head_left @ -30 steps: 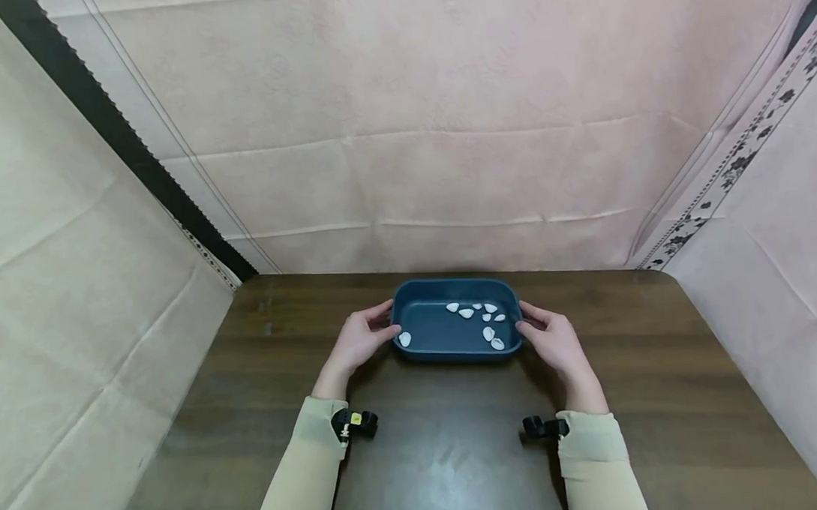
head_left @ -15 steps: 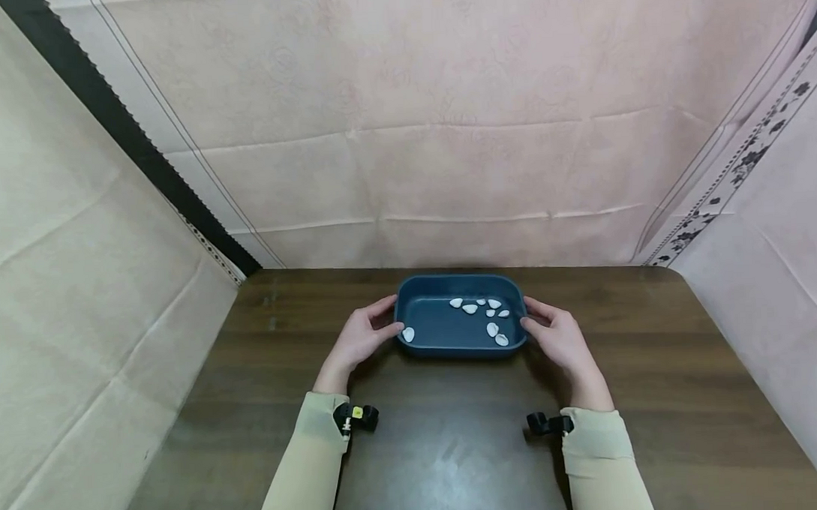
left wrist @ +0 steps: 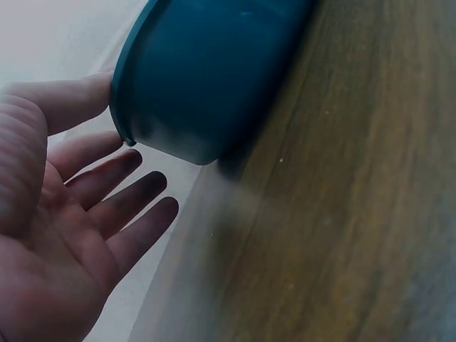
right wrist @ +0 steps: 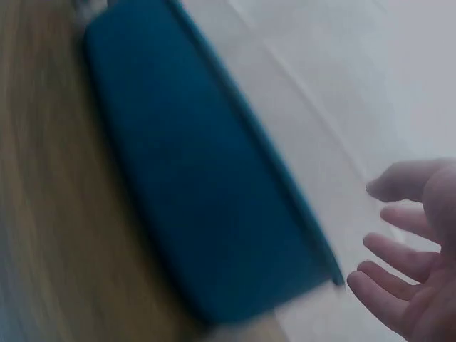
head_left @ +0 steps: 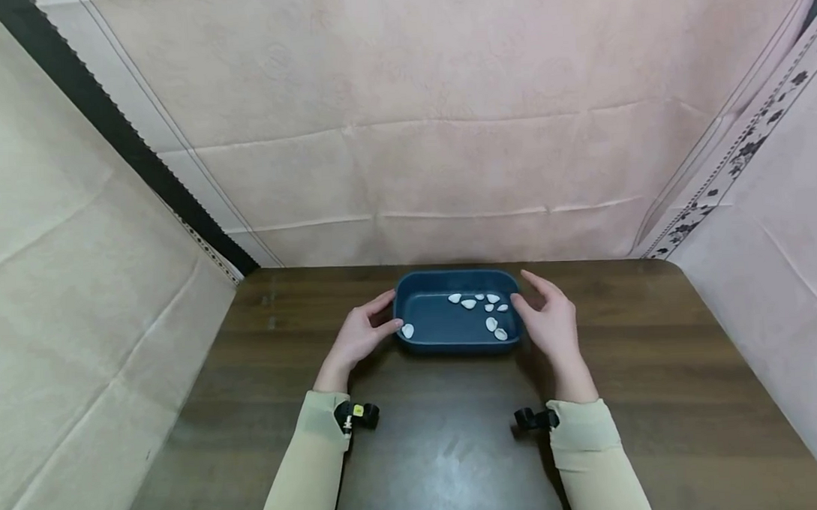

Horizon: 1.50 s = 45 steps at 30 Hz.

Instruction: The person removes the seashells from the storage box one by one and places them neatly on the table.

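A dark blue rectangular tray (head_left: 445, 330) sits on the wooden table. Several small white shell-like pieces (head_left: 469, 304) lie in it, mostly toward the right, with a lone piece (head_left: 407, 331) in the near left corner. My left hand (head_left: 359, 335) pinches the tray's left rim between thumb and forefinger; in the left wrist view the other fingers spread below that rim. My right hand (head_left: 551, 321) is just off the tray's right end, its fingers spread. In the right wrist view, a gap shows between those fingers (right wrist: 388, 256) and the blurred tray wall (right wrist: 192, 157).
The brown wooden table (head_left: 449, 449) extends on both sides of the tray and in front of it. Pale cloth (head_left: 446, 164) hangs behind the table's far edge, and more cloth (head_left: 80, 334) lines the sides. Each wrist wears a small black camera (head_left: 367, 415).
My right hand has let go of the tray's right rim and lifted up and slightly inward. The left hand keeps its hold, and the white pieces stay where they were in the tray.
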Motion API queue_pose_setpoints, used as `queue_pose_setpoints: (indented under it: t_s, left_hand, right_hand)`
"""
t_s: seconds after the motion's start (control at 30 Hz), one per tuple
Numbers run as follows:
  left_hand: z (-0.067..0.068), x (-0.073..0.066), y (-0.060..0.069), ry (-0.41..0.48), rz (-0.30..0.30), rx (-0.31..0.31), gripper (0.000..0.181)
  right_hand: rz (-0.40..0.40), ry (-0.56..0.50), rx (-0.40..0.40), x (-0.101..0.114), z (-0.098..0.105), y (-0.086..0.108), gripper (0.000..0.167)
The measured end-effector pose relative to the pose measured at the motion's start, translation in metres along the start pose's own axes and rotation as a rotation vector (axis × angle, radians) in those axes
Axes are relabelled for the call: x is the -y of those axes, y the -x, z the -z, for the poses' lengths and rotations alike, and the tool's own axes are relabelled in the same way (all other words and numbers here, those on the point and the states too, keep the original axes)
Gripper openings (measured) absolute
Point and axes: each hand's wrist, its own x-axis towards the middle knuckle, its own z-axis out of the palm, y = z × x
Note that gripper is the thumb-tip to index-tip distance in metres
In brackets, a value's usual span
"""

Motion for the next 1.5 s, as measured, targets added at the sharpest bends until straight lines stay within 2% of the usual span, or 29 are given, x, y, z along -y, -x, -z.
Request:
queue_pose_setpoints:
  t_s: [0.03, 0.1, 0.27, 0.37, 0.47, 0.67, 0.9, 1.3, 1.5]
  left_hand:
    - [0.0, 0.0, 0.0, -0.004, -0.005, -0.002, 0.063]
    - [0.0, 0.0, -0.002, -0.008, -0.019, 0.002, 0.063]
    - [-0.001, -0.001, -0.004, 0.004, -0.036, 0.019, 0.062]
    - [-0.001, -0.001, -0.004, 0.008, -0.027, 0.011, 0.061]
    - [0.0, 0.0, -0.004, 0.008, -0.023, 0.01, 0.061]
    - [0.001, 0.001, -0.003, 0.016, -0.011, 0.012, 0.061]
    - [-0.002, 0.005, 0.0, 0.01, -0.003, 0.007, 0.06]
    - [0.0, 0.004, -0.001, 0.015, -0.024, 0.006, 0.06]
    - [0.0, 0.004, -0.002, 0.027, -0.017, 0.0, 0.06]
  right_hand:
    - [0.027, -0.014, 0.005, 0.006, -0.004, -0.001, 0.05]
    - [0.067, -0.049, 0.065, 0.017, -0.014, -0.003, 0.047]
    - [0.088, -0.109, 0.328, 0.032, -0.047, -0.01, 0.044]
    - [0.092, -0.11, 0.488, 0.037, -0.071, -0.018, 0.043]
    - [0.095, -0.091, 0.613, 0.038, -0.092, -0.026, 0.043]
    - [0.061, -0.013, 0.757, 0.041, -0.119, -0.042, 0.038]
    - [0.056, 0.082, 0.782, 0.04, -0.135, -0.041, 0.026]
    - [0.07, 0.198, 0.749, 0.042, -0.146, -0.043, 0.018]
    - [0.064, 0.223, 0.753, 0.047, -0.147, -0.043, 0.014]
